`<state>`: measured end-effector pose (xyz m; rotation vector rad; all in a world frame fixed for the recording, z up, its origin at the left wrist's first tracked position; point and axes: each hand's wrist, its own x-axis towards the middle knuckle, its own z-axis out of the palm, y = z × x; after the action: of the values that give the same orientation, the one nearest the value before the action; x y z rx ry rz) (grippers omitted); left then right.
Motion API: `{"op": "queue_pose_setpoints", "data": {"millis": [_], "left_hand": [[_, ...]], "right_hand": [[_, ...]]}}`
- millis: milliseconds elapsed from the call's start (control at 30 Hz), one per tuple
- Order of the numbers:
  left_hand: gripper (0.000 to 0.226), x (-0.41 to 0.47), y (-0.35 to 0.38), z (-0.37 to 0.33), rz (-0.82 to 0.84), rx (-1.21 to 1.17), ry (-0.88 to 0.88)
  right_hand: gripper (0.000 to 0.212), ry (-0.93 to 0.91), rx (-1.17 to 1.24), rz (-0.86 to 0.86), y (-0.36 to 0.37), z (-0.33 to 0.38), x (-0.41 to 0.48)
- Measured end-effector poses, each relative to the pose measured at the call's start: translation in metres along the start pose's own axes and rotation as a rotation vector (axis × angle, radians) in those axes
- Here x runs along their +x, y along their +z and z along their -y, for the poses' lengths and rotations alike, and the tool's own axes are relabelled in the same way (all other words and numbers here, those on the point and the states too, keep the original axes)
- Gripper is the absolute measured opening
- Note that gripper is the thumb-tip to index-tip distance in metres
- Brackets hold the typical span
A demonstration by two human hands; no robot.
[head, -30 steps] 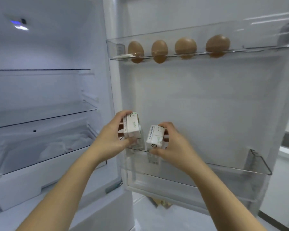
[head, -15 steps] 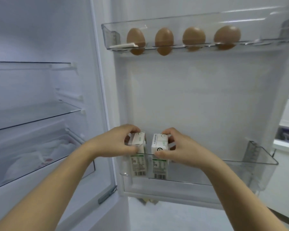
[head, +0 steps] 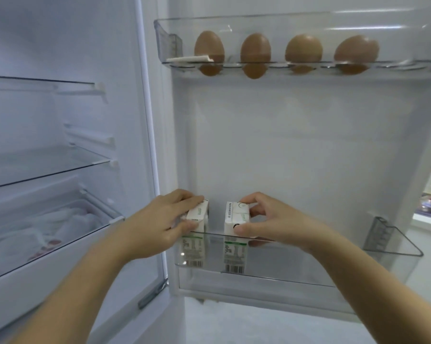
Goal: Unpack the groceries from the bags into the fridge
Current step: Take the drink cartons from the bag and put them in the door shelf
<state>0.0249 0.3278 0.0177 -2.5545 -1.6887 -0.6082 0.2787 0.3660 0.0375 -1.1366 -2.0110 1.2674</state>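
**A:** So, where are the two cartons?

**B:** Both stand in the lower door bin [head: 308, 276], at its left end. The left carton [head: 197, 219] is just beside the right carton [head: 236, 217], with a narrow gap between them.

**A:** Which way do they point?

**B:** Upright, long axis vertical, tops up. The barcodes low on their near faces show through the bin's clear front wall.

**A:** And the hands?

**B:** The left hand [head: 160, 222] has its grip closed round the top of the left carton, fingers over the far side and thumb on the near face. The right hand [head: 271, 224] has its grip on the top of the right carton, thumb on the near face at the bin's rim and fingers curled over the far edge.

**A:** Anything else?

**B:** Four brown eggs [head: 255, 49] sit in a row in the upper door bin [head: 395, 33]. Inside the fridge, a white bag [head: 60, 224] lies in the drawer under a glass shelf [head: 48, 167].
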Motion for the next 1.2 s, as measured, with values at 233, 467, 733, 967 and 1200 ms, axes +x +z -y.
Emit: {"op": "queue_pose_setpoints", "data": {"millis": [233, 467, 733, 967, 1200], "left_hand": [[0.061, -0.011, 0.026, 0.004, -0.188, -0.163, 0.025], [0.046, -0.018, 0.049, -0.006, -0.414, -0.436, -0.015], [0.041, -0.013, 0.06, -0.012, -0.514, -0.588, -0.023], [0.036, -0.016, 0.066, -0.018, -0.56, -0.772, -0.029], [0.037, -0.016, 0.069, -0.016, -0.583, -0.794, -0.033]], "right_hand": [[0.047, -0.037, -0.007, 0.02, 0.018, 0.005, 0.019], [0.052, -0.078, -0.089, -0.007, 0.023, 0.004, 0.027], [0.055, -0.075, -0.216, -0.009, 0.023, 0.004, 0.022], [0.055, -0.145, -0.449, -0.056, 0.024, 0.006, 0.015], [0.059, -0.153, -0.476, -0.045, 0.026, 0.007, 0.012]]}}
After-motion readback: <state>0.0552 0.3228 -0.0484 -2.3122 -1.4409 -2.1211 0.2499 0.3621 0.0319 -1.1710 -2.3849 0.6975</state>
